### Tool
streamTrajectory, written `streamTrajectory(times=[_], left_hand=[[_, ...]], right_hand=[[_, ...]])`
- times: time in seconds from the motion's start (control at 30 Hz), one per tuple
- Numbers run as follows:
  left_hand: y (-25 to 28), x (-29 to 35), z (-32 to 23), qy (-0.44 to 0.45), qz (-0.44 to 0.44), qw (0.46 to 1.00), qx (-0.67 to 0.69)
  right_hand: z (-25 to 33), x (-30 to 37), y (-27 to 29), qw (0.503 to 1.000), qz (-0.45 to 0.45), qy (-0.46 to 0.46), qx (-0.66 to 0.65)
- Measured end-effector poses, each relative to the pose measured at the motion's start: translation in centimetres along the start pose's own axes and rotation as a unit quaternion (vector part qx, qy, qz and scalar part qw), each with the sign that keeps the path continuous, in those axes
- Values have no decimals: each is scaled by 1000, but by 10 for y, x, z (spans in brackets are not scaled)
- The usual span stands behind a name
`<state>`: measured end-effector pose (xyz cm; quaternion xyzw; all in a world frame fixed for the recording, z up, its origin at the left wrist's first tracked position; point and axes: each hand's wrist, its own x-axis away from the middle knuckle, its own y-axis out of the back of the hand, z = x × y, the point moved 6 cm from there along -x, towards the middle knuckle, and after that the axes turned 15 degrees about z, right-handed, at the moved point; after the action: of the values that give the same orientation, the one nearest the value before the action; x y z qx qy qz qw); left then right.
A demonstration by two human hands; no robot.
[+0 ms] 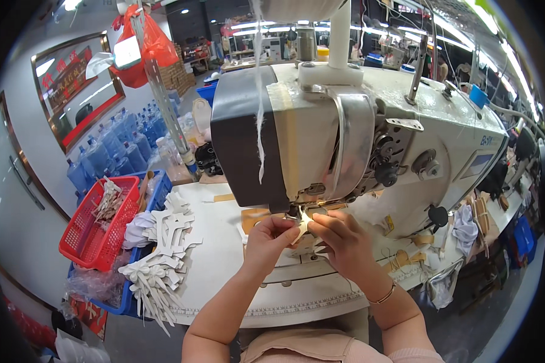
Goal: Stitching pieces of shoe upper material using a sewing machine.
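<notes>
Both hands meet under the head of a large white and black sewing machine point(321, 133). A small white cut piece point(303, 230), lit by the machine's lamp, lies by the needle area. My left hand point(269, 239) pinches its near left edge between thumb and fingers. On the other side, my right hand point(345, 242) has its bent fingers pressed on the piece's right edge. The needle and presser foot are mostly hidden behind the fingers and machine head. To the left lies a heap of similar white branched pieces point(166, 236), partly hanging over the table edge.
A red basket point(82, 263) with small pieces sits on a blue crate point(115, 307) left of the white table point(209, 290). Scissors point(399, 259) and tan scraps lie right of the machine. A metal pole point(160, 78) holds a red bag point(154, 45). Blue water bottles point(112, 145) stand behind.
</notes>
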<state>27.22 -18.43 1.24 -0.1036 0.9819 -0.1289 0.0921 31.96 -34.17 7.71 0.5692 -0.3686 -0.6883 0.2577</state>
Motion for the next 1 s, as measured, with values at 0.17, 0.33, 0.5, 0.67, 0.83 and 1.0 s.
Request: streamTrajectory(times=[0.17, 0.33, 0.5, 0.67, 0.83, 1.0], left_hand=[[0, -4, -5, -15, 1, 999, -38], [3, -6, -5, 6, -17, 997, -81], [-2, -5, -5, -12, -24, 996, -82], [8, -7, -1, 0, -20, 995, -99], [3, -8, -40, -283, -23, 797, -534], [-13, 6, -44, -367, -8, 760, -536]], right_hand=[[-2, -5, 1, 1000, -8, 0, 21], [-4, -10, 0, 999, 10, 14, 43], [-6, -8, -3, 999, 9, 9, 36], [-12, -15, -1, 999, -25, 16, 17], [-51, -25, -19, 996, 73, -29, -38], [-24, -12, -1, 996, 59, 34, -52]])
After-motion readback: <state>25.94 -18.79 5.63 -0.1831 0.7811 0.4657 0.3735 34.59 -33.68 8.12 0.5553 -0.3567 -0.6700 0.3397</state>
